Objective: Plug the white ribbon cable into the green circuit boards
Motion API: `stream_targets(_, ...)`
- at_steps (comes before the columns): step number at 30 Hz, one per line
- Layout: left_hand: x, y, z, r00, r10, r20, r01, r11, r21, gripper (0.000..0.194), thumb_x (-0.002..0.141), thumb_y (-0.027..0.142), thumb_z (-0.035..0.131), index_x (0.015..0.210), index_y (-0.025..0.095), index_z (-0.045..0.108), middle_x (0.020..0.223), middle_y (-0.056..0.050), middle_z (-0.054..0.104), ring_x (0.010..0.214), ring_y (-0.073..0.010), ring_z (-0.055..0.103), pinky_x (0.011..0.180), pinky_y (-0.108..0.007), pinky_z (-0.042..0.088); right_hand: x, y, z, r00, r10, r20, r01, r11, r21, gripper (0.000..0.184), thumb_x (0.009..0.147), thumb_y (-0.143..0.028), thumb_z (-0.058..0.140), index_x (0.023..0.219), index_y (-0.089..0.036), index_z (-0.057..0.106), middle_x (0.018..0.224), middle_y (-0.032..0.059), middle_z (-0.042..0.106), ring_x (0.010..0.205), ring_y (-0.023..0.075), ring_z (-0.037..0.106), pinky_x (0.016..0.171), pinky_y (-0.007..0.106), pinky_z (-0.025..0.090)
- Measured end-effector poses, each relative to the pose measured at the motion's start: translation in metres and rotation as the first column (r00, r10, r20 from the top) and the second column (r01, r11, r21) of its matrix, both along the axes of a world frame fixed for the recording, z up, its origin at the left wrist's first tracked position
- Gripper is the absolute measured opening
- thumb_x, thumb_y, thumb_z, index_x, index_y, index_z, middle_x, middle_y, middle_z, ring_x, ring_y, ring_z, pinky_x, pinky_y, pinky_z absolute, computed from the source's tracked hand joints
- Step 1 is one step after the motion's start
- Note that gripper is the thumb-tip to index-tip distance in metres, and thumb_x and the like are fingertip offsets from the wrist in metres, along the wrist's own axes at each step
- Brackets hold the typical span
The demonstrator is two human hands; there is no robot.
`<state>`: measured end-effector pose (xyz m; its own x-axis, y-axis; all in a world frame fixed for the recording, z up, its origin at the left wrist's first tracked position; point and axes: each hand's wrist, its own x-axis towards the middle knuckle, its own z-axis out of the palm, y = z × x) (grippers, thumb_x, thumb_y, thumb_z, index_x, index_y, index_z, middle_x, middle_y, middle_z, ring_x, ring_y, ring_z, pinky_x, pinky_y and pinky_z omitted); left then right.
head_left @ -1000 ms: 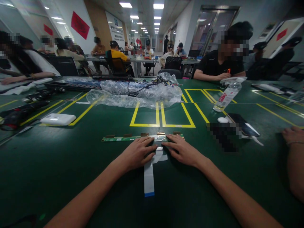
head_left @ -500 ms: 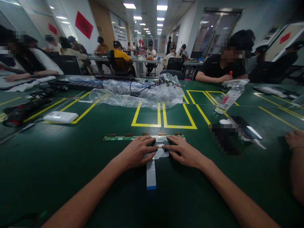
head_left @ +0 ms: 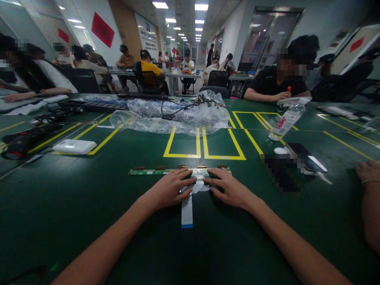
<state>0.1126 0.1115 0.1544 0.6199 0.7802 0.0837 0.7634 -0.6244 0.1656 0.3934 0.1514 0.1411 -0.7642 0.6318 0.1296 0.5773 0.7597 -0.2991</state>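
A narrow green circuit board (head_left: 156,172) lies crosswise on the table, with brown-gold tabs along its far edge. A flat white ribbon cable (head_left: 187,211) with a blue end strip runs from the board's middle toward me, bent over near the board. My left hand (head_left: 175,186) has its fingertips at the cable's near-board end from the left, thumb lower on the white strip. From the right, my right hand (head_left: 227,186) touches the same end with its index finger, other fingertips resting on the board. My fingers partly hide the joint between cable and board.
Clear plastic wrap (head_left: 166,118) with black cables lies beyond the board. A white box (head_left: 74,146) and a black flashlight-like tool (head_left: 26,140) are at left. A spray bottle (head_left: 286,120) and a phone (head_left: 305,158) are at right. Another person's hand (head_left: 368,172) rests at the right edge.
The cable's blue end has shifted slightly away from me and to the left. Both hands stay at the board with nearly the same finger positions.
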Motion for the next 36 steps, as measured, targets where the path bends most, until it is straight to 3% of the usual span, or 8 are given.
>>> stream_targets(16, 0.002, -0.004, -0.011, 1.000, -0.003, -0.027, 0.004, 0.999, 0.032, 0.052, 0.103, 0.044, 0.043, 0.150, 0.022, 0.047, 0.156, -0.015, 0.041, 0.143, -0.0319, 0.040, 0.116, -0.049, 0.034, -0.005, -0.004, 0.005, 1.000, -0.009, 0.005, 0.009, 0.998, 0.068, 0.041, 0.098, -0.031, 0.053, 0.137, -0.028, 0.063, 0.149, 0.0140, 0.051, 0.135, 0.0339, 0.047, 0.110, 0.058, 0.039)
stream_targets(21, 0.004, -0.003, -0.009, 1.000, 0.020, -0.015, -0.019, 0.999, 0.047, 0.049, 0.102, 0.044, 0.046, 0.147, 0.024, 0.050, 0.152, -0.014, 0.046, 0.139, -0.0328, 0.045, 0.111, -0.051, 0.041, -0.003, -0.002, 0.002, 1.000, -0.003, 0.003, 0.003, 0.997, 0.074, 0.042, 0.097, -0.030, 0.054, 0.139, -0.028, 0.062, 0.148, 0.0144, 0.051, 0.136, 0.0345, 0.047, 0.111, 0.060, 0.036)
stream_targets(26, 0.010, 0.003, -0.013, 1.000, 0.011, 0.012, -0.012, 0.994, 0.113, 0.041, 0.101, 0.030, 0.050, 0.141, 0.022, 0.054, 0.147, -0.012, 0.051, 0.134, -0.0303, 0.050, 0.110, -0.051, 0.043, 0.000, 0.001, 0.000, 1.000, 0.024, -0.019, -0.023, 0.999, 0.042, 0.044, 0.097, -0.032, 0.055, 0.141, -0.029, 0.059, 0.151, 0.0138, 0.048, 0.140, 0.0341, 0.042, 0.114, 0.061, 0.032)
stream_targets(31, 0.015, 0.004, -0.018, 0.999, -0.051, 0.003, 0.050, 0.994, 0.093, 0.046, 0.102, 0.024, 0.049, 0.148, 0.020, 0.047, 0.152, -0.014, 0.047, 0.140, -0.0293, 0.045, 0.114, -0.050, 0.039, -0.002, 0.000, -0.001, 0.993, 0.032, -0.116, -0.028, 0.999, 0.033, 0.050, 0.095, -0.025, 0.057, 0.145, -0.028, 0.053, 0.149, 0.0119, 0.052, 0.140, 0.0310, 0.043, 0.117, 0.063, 0.027)
stream_targets(34, 0.013, 0.002, -0.019, 1.000, 0.021, -0.018, -0.020, 0.996, 0.087, 0.046, 0.104, 0.030, 0.045, 0.150, 0.023, 0.045, 0.154, -0.013, 0.045, 0.141, -0.0297, 0.044, 0.114, -0.051, 0.040, -0.002, -0.001, -0.001, 0.961, -0.052, -0.273, 0.061, 0.998, 0.022, 0.036, 0.094, -0.018, 0.057, 0.129, -0.023, 0.061, 0.129, 0.0108, 0.065, 0.123, 0.0268, 0.058, 0.109, 0.054, 0.043)
stream_targets(36, 0.006, 0.002, -0.019, 0.992, 0.124, -0.032, -0.121, 0.989, 0.081, 0.048, 0.104, 0.035, 0.044, 0.150, 0.023, 0.045, 0.155, -0.013, 0.044, 0.141, -0.0307, 0.044, 0.113, -0.052, 0.041, 0.000, -0.001, -0.002, 0.925, -0.137, -0.353, 0.139, 0.990, -0.022, 0.022, 0.093, -0.017, 0.058, 0.114, -0.021, 0.065, 0.111, 0.0091, 0.070, 0.104, 0.0238, 0.066, 0.092, 0.043, 0.054)
